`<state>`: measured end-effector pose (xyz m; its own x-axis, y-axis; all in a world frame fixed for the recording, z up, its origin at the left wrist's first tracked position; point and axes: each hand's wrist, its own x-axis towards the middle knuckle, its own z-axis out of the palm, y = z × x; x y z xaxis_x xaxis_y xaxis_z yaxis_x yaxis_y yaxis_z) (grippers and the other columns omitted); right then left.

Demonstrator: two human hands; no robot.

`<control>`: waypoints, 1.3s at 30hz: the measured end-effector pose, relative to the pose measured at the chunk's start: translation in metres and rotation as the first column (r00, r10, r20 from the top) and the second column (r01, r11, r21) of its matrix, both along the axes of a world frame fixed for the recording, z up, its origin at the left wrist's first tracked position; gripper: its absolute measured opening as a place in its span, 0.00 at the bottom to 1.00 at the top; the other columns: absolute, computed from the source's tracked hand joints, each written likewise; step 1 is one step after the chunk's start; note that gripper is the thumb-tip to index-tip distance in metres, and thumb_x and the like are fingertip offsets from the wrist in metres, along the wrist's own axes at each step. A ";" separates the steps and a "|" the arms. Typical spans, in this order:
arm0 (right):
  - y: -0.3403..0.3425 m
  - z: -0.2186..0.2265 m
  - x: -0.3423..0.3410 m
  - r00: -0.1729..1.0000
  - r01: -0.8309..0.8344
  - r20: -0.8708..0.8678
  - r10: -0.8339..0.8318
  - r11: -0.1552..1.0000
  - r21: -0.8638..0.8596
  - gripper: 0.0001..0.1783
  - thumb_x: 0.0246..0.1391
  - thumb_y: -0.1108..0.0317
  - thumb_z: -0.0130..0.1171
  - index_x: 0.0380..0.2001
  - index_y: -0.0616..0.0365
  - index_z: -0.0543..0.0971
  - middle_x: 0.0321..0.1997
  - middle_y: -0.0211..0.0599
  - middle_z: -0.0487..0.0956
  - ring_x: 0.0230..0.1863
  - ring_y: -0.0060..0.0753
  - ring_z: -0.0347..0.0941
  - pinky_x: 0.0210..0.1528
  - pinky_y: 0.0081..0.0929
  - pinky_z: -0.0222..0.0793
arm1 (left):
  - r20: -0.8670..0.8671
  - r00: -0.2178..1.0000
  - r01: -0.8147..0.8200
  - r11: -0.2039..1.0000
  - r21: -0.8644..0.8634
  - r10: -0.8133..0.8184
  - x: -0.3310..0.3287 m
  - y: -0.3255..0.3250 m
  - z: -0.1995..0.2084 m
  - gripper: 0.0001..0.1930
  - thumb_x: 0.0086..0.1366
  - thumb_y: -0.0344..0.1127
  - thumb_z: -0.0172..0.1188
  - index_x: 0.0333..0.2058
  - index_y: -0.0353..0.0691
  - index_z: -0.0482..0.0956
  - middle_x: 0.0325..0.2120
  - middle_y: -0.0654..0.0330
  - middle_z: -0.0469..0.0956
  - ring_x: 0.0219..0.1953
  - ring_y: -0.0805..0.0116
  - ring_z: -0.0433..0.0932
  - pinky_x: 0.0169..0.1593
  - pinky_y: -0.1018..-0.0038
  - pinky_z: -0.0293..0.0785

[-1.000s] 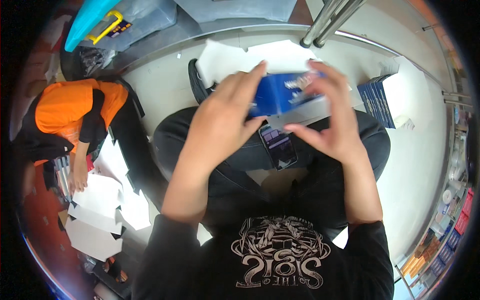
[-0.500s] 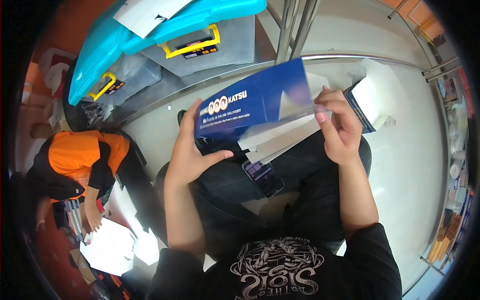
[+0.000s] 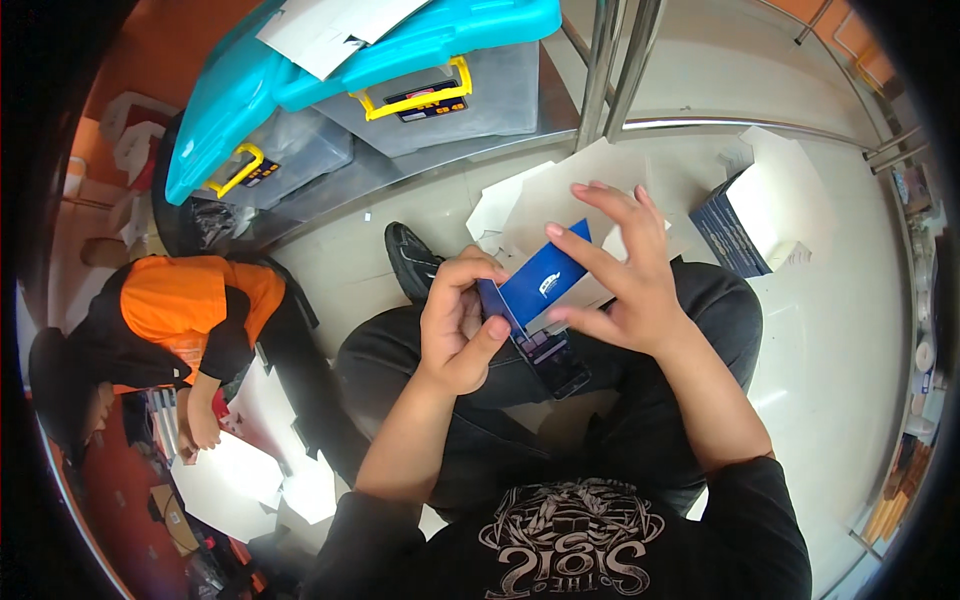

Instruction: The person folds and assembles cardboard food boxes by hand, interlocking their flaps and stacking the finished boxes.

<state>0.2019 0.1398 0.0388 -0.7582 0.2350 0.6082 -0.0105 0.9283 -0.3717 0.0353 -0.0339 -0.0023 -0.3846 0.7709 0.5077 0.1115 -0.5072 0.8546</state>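
Observation:
A partly folded carton box (image 3: 548, 275), blue outside and white inside, is between my hands above my lap. My left hand (image 3: 460, 325) grips its left edge, thumb near me and fingers curled behind. My right hand (image 3: 630, 270) is spread at the other side, its index fingertip at the blue panel's upper edge and its thumb by the lower edge; whether they press on it I cannot tell. White flaps (image 3: 560, 195) spread out beyond the panel. A phone (image 3: 560, 368) with a lit screen lies on my lap, partly hidden by the box.
Another opened blue-and-white carton (image 3: 735, 222) stands on the floor to the right. Clear bins with a turquoise lid (image 3: 420, 50) are at the far left, beside metal legs (image 3: 605, 80). A person in orange (image 3: 175, 310) handles white cardboard (image 3: 230, 485) at left. Shelves line the right.
The box has turned, so its long printed side has gone from view and a small blue panel faces me. My left hand moved right; my right hand let go of the flap and spread its fingers.

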 end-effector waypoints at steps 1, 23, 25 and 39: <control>-0.003 0.000 -0.002 1.000 -0.001 0.000 0.001 1.000 0.000 0.41 0.48 0.49 0.80 0.64 0.52 0.81 0.68 0.46 0.77 0.70 0.55 0.72 0.77 0.69 0.51 | 0.039 0.999 0.004 1.000 0.012 -0.005 0.001 0.000 0.001 0.24 0.72 0.41 0.68 0.57 0.34 0.71 0.44 0.55 0.72 0.45 0.68 0.69 0.52 0.71 0.65; -0.021 -0.028 -0.019 0.998 -0.031 0.049 0.031 0.999 0.014 0.26 0.43 0.68 0.79 0.45 0.52 0.77 0.60 0.37 0.81 0.61 0.46 0.78 0.77 0.60 0.53 | -0.202 0.961 -0.244 0.926 -0.287 0.190 -0.012 -0.007 0.021 0.11 0.66 0.27 0.73 0.42 0.36 0.79 0.36 0.57 0.84 0.39 0.65 0.83 0.50 0.73 0.75; -0.021 -0.033 -0.022 0.998 -0.007 0.059 0.006 1.000 0.016 0.23 0.46 0.68 0.79 0.43 0.53 0.76 0.58 0.35 0.82 0.57 0.43 0.78 0.75 0.59 0.57 | -0.322 0.911 -0.355 0.889 -0.288 0.259 -0.004 -0.003 0.025 0.10 0.67 0.29 0.73 0.41 0.37 0.79 0.35 0.56 0.84 0.39 0.64 0.84 0.50 0.73 0.76; -0.014 -0.038 -0.020 0.994 -0.046 0.085 0.064 0.980 -0.195 0.18 0.53 0.72 0.73 0.47 0.56 0.80 0.60 0.42 0.79 0.60 0.46 0.77 0.70 0.50 0.67 | -0.558 0.769 -0.553 0.762 -0.338 0.311 -0.016 -0.008 0.021 0.11 0.66 0.28 0.73 0.41 0.37 0.78 0.30 0.56 0.83 0.33 0.71 0.83 0.39 0.75 0.75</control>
<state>0.1817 0.1257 0.0008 -0.8232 0.2974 0.4837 -0.0177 0.8379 -0.5455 0.0198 -0.0422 0.0184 -0.5592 0.7565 0.3392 0.6401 0.1340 0.7565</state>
